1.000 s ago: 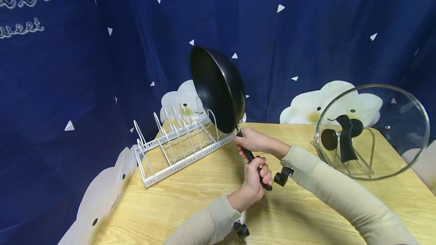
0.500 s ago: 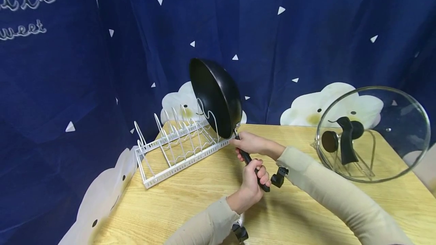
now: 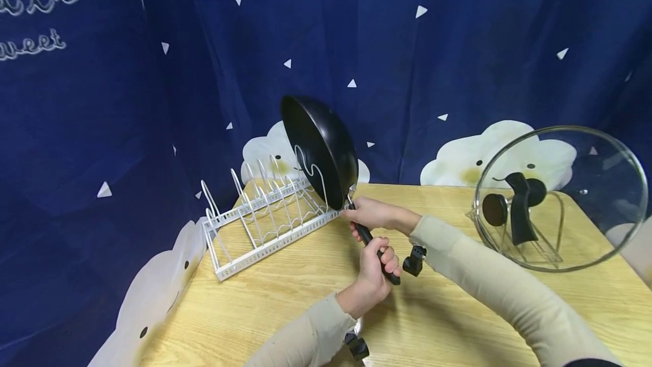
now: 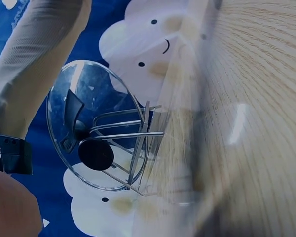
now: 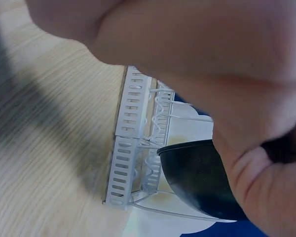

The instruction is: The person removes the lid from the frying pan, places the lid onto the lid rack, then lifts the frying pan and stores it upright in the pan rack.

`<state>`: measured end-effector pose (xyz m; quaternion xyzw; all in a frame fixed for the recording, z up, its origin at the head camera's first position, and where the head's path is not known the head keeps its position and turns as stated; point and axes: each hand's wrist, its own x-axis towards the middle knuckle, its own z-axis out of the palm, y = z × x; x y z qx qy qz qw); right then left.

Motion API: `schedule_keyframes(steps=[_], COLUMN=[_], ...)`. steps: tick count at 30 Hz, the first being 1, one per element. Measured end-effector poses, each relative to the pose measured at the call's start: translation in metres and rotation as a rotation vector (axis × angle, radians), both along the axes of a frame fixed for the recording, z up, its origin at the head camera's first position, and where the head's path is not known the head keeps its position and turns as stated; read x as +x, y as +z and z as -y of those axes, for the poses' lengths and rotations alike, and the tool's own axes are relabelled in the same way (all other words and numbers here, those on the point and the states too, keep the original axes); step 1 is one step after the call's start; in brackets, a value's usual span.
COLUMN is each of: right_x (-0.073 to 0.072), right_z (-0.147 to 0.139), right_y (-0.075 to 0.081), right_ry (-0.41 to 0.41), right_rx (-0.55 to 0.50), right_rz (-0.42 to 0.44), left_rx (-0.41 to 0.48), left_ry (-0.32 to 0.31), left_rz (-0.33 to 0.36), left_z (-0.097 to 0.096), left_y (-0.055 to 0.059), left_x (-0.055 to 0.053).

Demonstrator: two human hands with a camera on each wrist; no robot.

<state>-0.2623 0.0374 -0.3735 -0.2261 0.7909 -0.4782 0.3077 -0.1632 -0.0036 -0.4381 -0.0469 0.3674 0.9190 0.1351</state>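
A black wok [image 3: 321,152] stands on edge at the right end of a white wire dish rack [image 3: 275,237]. Its hollow faces left, and the rack's end wires overlap it in the head view. My right hand [image 3: 372,214] grips the black handle close to the pan. Lower down, near the handle's tip, my left hand [image 3: 376,268] has its fingers wrapped round it. The wok's rim [image 5: 187,144] shows over the rack's end in the right wrist view, partly covered by my right hand [image 5: 266,98].
A glass lid [image 3: 586,254] with a black handle stands upright in a small wire stand [image 3: 560,225] on the right of the wooden table [image 3: 285,310]. A dark blue curtain [image 3: 387,33] with white clouds hangs behind the table.
The wok has come down and slightly left, lower against the rack's end wires. Both hands have shifted a little left with the handle, still holding it.
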Motion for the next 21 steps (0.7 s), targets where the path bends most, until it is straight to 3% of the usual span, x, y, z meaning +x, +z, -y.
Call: schedule_keyframes(steps=[8,21], right_x=[-0.004,-0.006], right_z=[-0.001,0.007], right_y=[-0.003,-0.012], right_ry=[0.034,-0.009], right_rx=[-0.014,0.004], right_rz=[0.02,0.068], left_rx=[-0.017,0.027], left_ry=[0.017,0.01], left_rz=[0.028,0.023], left_z=[-0.001,0.004], left_y=[-0.001,-0.007], left_x=[-0.002,-0.003])
